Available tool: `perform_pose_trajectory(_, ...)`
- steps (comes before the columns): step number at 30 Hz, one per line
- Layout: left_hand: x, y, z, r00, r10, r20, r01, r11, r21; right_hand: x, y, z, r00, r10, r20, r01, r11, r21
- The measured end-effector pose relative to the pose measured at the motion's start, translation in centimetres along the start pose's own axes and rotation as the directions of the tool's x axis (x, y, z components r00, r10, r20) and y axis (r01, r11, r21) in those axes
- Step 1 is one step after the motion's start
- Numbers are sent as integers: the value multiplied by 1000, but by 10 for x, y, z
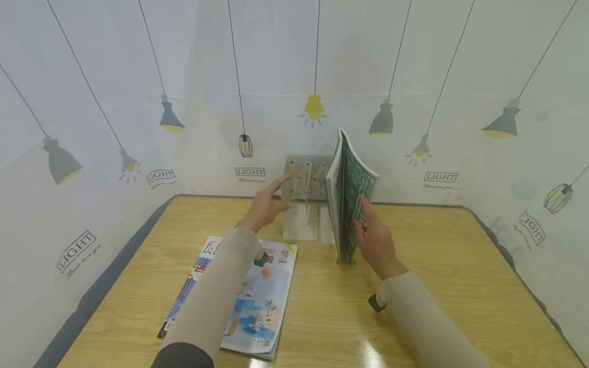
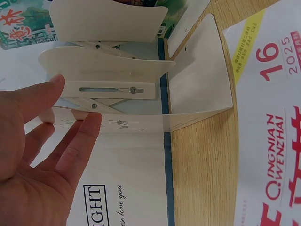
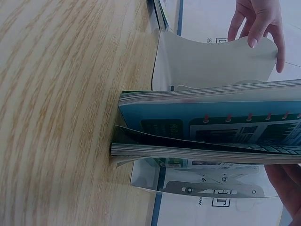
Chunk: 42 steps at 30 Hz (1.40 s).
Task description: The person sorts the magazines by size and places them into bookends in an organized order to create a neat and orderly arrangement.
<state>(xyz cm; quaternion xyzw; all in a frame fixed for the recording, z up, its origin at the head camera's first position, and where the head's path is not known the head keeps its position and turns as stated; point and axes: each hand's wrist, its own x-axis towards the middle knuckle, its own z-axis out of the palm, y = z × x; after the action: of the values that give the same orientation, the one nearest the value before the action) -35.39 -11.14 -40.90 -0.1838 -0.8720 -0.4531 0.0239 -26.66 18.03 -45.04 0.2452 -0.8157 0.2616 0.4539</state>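
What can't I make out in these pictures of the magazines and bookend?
Lower magazine: head view, cover mostly hidden by the Qingnian Wenzhai magazine and the left sleeve.

Small print in that top cover's bottom corner: head view, too small to read.

Right end of the white expandable bookend: head view, hidden behind the standing magazines.

Right hand: right wrist view, cut off by the picture's right edge.

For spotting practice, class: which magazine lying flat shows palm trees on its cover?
The beach magazine, with 16 in its top right corner; the left magazine, only partly showing, has no palm trees in view.
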Motion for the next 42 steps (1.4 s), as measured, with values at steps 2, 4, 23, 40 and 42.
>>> perform_pose_trajectory(2, 0, -1, 0, 1000, 1, 0, -1, 1000, -4, 0, 0, 1, 1000, -2, 2, 2, 1000, -1)
perform_pose_trajectory(4, 0, -2, 0, 1000, 2, 1, -2, 1000, -8, 0, 1, 1, 1000, -5, 11, 5, 1000, -3)
perform_pose_trajectory(23, 1, -2, 1, 1000, -2, 2, 2, 1000, -19, -3, -7, 3, 989, -149, -3, 149, 988, 35)
perform_pose_trajectory(40, 1, -1, 1, 1000, -4, -5, 4, 1000, -21, -19, -7, 5, 981, -194, -7, 194, 981, 30)
perform_pose_trajectory(42, 1, -1, 1, 1000, -3, -5, 3, 1000, -19, -20, -7, 4, 981, -196, -11, 196, 980, 24)
